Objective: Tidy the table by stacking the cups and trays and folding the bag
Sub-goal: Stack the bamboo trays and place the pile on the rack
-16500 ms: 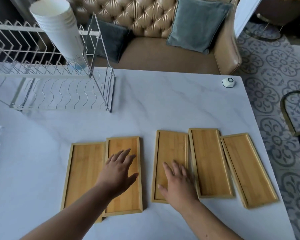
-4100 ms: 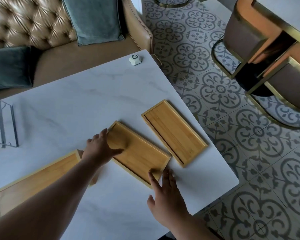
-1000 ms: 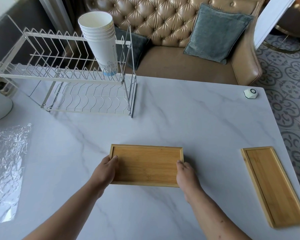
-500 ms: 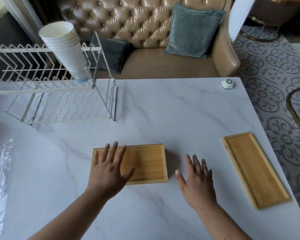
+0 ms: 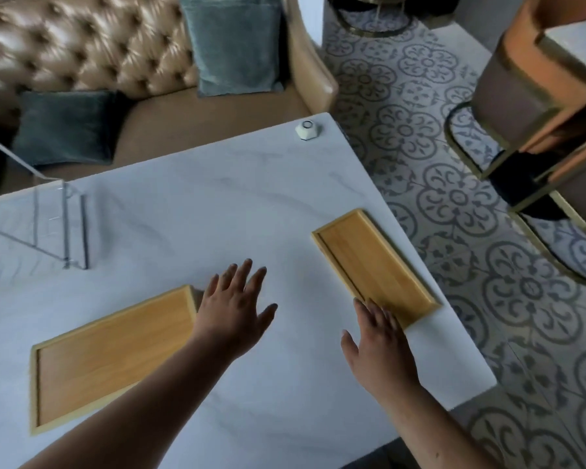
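White marble table (image 5: 217,204) carries our work: our left hand (image 5: 232,318) hovers spread beside the stacked trays (image 5: 112,350), while our right hand (image 5: 379,336), fingers extended, touches the lone tray (image 5: 374,262) near the edge.

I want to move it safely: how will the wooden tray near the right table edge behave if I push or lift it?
The single tray looks like rigid bamboo, so it should stay stiff when lifted. Its flat base on the smooth marble table will probably slide easily, perhaps toward the nearby edge. The right hand touches its near end; the thin raised rim should give some grip.
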{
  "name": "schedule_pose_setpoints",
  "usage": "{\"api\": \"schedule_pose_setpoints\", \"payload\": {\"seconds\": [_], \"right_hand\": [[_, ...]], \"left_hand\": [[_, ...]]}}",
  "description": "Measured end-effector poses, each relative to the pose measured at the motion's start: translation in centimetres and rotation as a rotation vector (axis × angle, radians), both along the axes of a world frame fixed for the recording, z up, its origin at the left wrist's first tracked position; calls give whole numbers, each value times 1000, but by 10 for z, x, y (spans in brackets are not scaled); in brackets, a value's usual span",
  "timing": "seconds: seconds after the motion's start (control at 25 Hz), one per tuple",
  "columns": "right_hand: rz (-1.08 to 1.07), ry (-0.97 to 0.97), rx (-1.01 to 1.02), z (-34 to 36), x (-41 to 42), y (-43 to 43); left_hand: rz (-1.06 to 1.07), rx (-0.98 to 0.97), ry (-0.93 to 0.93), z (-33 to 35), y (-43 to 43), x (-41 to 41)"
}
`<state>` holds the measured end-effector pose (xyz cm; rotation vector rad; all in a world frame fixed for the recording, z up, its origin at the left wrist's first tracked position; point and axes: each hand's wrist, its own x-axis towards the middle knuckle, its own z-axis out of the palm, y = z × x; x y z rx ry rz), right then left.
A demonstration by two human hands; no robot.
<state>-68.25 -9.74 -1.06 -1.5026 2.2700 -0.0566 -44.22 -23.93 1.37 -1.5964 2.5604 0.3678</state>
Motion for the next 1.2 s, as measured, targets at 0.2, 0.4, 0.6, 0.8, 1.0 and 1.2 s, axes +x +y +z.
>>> {"api": "schedule_pose_setpoints", "payload": {"seconds": [0.2, 0.4, 0.6, 0.8, 1.0, 1.2], "right_hand": [[-98, 37, 1, -3, -53, 17], [-166, 60, -19, -10, -84, 23], [-300, 18, -28, -22, -86, 33], [-299, -79, -12, -32, -63, 38], [-345, -121, 19, -30, -52, 27], [-497, -359, -149, -17, -53, 12]], "left_hand": [[-119, -15, -81, -16, -22, -82], [-204, -48, -170, -31, -56, -152], [-127, 8, -166, -38, -83, -188], [-8, 190, 61, -39, -82, -197], [200, 156, -52, -35, -81, -170], [312, 179, 172, -23, -74, -114]]}}
